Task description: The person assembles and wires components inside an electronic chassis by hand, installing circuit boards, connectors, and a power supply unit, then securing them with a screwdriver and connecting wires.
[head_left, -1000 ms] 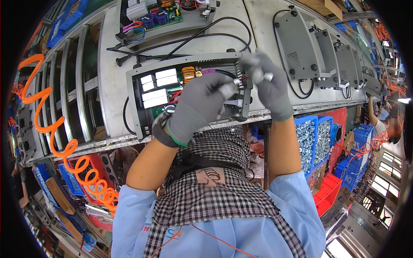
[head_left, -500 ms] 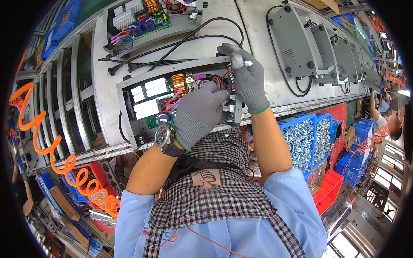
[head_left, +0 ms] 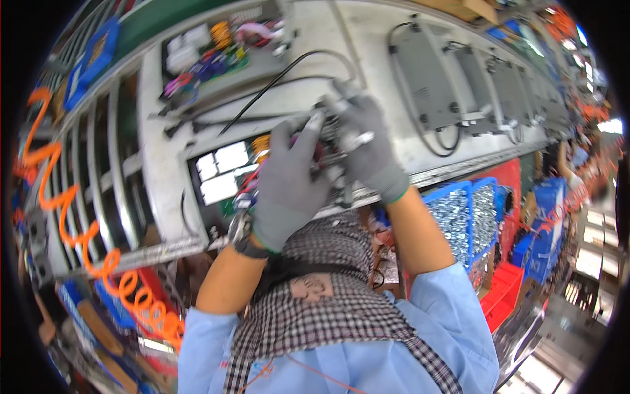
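A long grey metal housing with a circuit board inside lies in front of me; its white blocks (head_left: 220,187) and copper-wound coil (head_left: 261,146) show left of my hands. My grey-gloved left hand (head_left: 292,184) reaches over the housing's right part, fingers pointing up toward dark parts and wires. My right hand (head_left: 374,148), gloved too, meets it at the housing's right end. A small white piece (head_left: 363,139) shows against the right glove. Motion smears the fingers of both hands, and whatever lies between them cannot be made out.
A second open housing (head_left: 252,69) with a board stands farther back, black cables (head_left: 269,85) between. Several closed grey units (head_left: 430,79) line the bench at right. Blue bins (head_left: 453,220) of metal fasteners sit below the bench edge. An orange coiled hose (head_left: 98,259) hangs at left.
My left hand has turned, its fingers now pointing farther up and away. The right hand has moved slightly down, over the housing's right end. The view has shifted and blurred.
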Motion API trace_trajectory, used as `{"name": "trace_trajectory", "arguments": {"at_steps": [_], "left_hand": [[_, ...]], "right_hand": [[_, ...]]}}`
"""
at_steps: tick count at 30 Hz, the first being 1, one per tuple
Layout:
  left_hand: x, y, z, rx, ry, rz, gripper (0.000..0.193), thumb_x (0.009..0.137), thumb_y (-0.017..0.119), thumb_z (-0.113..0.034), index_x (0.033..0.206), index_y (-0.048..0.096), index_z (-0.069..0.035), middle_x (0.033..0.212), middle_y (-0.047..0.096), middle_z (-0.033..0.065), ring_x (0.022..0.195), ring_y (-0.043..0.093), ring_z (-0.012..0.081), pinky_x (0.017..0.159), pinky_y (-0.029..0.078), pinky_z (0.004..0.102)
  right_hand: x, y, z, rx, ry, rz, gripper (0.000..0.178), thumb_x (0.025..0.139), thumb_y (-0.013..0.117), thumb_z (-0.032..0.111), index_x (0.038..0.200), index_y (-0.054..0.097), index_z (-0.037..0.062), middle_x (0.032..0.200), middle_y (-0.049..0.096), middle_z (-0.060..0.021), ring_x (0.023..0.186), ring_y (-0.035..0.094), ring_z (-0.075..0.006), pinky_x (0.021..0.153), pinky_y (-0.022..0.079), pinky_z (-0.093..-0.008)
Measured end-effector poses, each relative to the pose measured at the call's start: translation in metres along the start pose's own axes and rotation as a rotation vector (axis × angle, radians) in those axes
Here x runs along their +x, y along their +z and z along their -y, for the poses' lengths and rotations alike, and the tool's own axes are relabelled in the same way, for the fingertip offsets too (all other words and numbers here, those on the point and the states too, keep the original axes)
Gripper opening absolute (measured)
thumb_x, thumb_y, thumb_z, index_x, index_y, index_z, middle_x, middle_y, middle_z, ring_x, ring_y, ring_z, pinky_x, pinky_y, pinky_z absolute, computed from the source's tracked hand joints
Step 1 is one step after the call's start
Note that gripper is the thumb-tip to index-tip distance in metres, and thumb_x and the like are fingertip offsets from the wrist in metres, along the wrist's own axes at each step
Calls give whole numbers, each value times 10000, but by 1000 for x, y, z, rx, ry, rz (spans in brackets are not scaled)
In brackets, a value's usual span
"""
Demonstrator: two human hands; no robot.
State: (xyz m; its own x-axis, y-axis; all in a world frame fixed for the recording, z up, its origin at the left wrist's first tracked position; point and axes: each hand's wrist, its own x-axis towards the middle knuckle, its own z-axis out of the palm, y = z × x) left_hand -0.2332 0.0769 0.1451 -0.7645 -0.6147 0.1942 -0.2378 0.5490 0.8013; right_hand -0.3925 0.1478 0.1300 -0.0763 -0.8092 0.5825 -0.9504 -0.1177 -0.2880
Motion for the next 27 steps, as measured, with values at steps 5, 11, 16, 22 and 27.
{"name": "trace_trajectory", "arguments": {"at_steps": [5, 11, 16, 22, 27], "left_hand": [[3, 3, 17, -476, -322, 156, 280, 869, 556, -109, 1108, 640, 11, 753, 650, 127, 658, 640, 200, 611, 510, 352], [5, 11, 33, -618, -325, 60, 182, 888, 580, -101, 1011, 620, 27, 784, 622, 77, 631, 584, 142, 566, 470, 280], [15, 1, 12, -751, -336, 27, 252, 913, 624, -245, 1014, 631, -14, 708, 600, 19, 577, 535, 62, 473, 400, 221], [-2, 5, 37, -546, -167, 9, 189, 903, 622, -88, 1057, 641, 20, 700, 618, 7, 569, 519, 29, 512, 415, 198], [-13, -8, 27, -586, -357, 207, 232, 863, 648, -91, 1070, 642, 13, 922, 685, 138, 765, 665, 187, 665, 523, 299]], "right_hand": [[-25, 18, 35, 84, 470, 131, 731, 906, 490, 481, 1416, 339, -21, 1418, 360, -291, 1313, 338, -462, 1091, 253, -517], [-67, 14, 78, 200, 588, -3, 653, 859, 548, 419, 1381, 422, 49, 1437, 364, -243, 1280, 368, -434, 1085, 234, -565], [-63, 28, 80, -177, 540, -133, 197, 697, 644, 144, 869, 617, 52, 900, 605, -176, 872, 573, -359, 896, 438, -503], [-35, 19, 76, 719, 852, -278, 315, 920, 611, 208, 1150, 568, -2, 804, 606, -55, 786, 569, -105, 649, 475, -238], [-35, 14, 60, 633, 803, -131, 250, 897, 630, 203, 1046, 649, 3, 851, 593, -62, 799, 573, -138, 685, 472, -266]]}}
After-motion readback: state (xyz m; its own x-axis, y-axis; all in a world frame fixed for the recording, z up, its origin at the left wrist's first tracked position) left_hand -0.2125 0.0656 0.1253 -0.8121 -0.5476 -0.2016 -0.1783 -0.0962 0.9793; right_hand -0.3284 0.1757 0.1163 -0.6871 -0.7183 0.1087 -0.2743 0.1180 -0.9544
